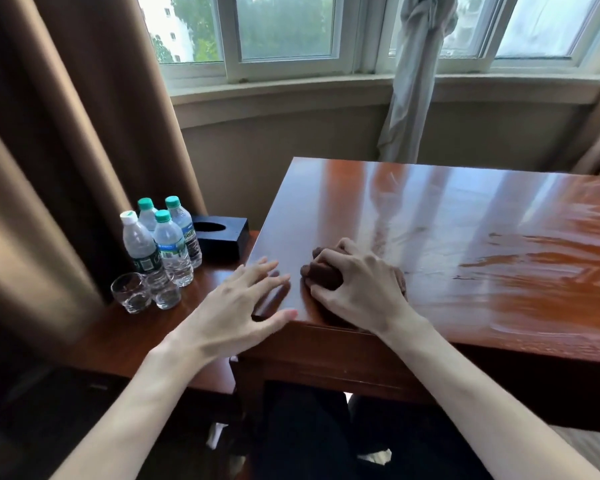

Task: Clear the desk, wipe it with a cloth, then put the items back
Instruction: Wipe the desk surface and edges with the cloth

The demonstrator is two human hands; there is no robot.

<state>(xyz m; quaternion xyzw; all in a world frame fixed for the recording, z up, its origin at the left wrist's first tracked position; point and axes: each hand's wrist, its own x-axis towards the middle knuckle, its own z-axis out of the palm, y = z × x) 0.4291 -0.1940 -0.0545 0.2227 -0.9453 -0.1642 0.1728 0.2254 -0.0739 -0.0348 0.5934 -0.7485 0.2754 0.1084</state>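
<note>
The desk [465, 237] fills the frame from 3 to 6 o'clock, its glossy top streaked wet. At 9 o'clock a lower side table [201, 306] carries four bottles [167, 244], a black tissue box [222, 233] and two glasses [132, 292]. The right hand [357, 285] curls round a dark brown cloth [321, 271], pressed on the desk near its left edge. The left hand [243, 306] hovers at the desk's near-left corner, fingers spread, holding nothing.

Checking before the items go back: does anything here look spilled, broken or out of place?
Nothing looks spilled or damaged. The desk shows wet streaks at its right side, which fits wiping with the brown cloth the right hand grips. The bottles, glasses and black tissue box stand upright on the lower side table.
</note>
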